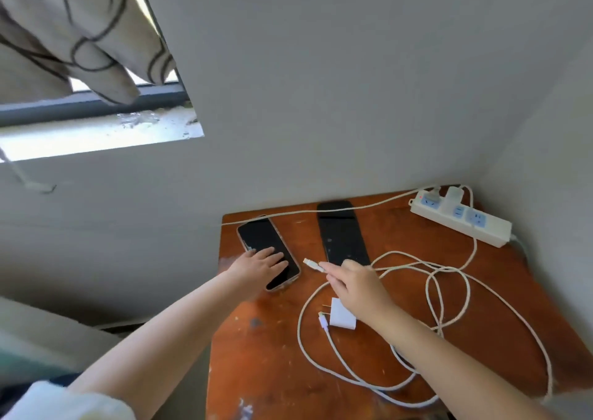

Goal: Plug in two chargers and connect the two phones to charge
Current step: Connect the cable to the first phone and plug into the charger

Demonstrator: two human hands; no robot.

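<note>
Two phones [268, 249] [341, 233] side by side on table [256, 355]; power strip [462, 220] behind right; loose charger [342, 317] apparently front.

Cable tip [313, 264] apparently in fingers [333, 270]

A worn reddish-brown wooden table [266, 349], flecked with pale paint, stood in a corner of grey wall [321, 83]. Up and left of the table was a window [96, 124], with a patterned beige curtain [64, 34] hanging over it.

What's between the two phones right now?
In the head view, only the cable tip pinched in the right hand pokes into the gap between the left phone and the right phone; otherwise bare table.
</note>
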